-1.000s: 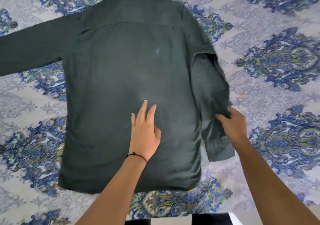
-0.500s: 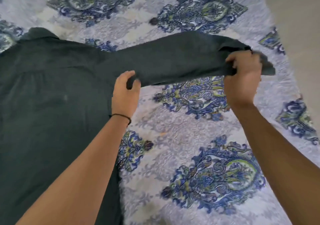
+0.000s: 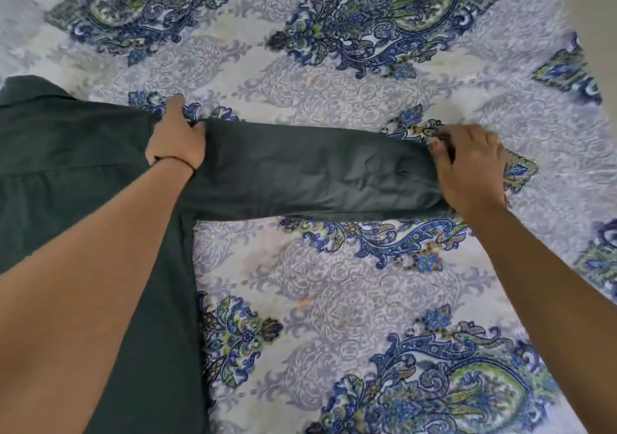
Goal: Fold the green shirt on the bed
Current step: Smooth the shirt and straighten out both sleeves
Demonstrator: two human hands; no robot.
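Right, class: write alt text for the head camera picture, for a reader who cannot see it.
A person's left hand and right hand hold the sleeve of a green shirt stretched sideways over a patterned bedspread, left at the shoulder, right at the cuff end.

Blue paisley bed (image 3: 334, 283), perhaps beige floor (image 3: 594, 6) beyond

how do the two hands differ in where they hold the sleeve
The left hand grips the sleeve at its shoulder end, beside the shirt body; the right hand grips the cuff end, out over the bedspread. The left wrist wears a thin dark band; the right wrist is bare. Both hold the sleeve stretched out.
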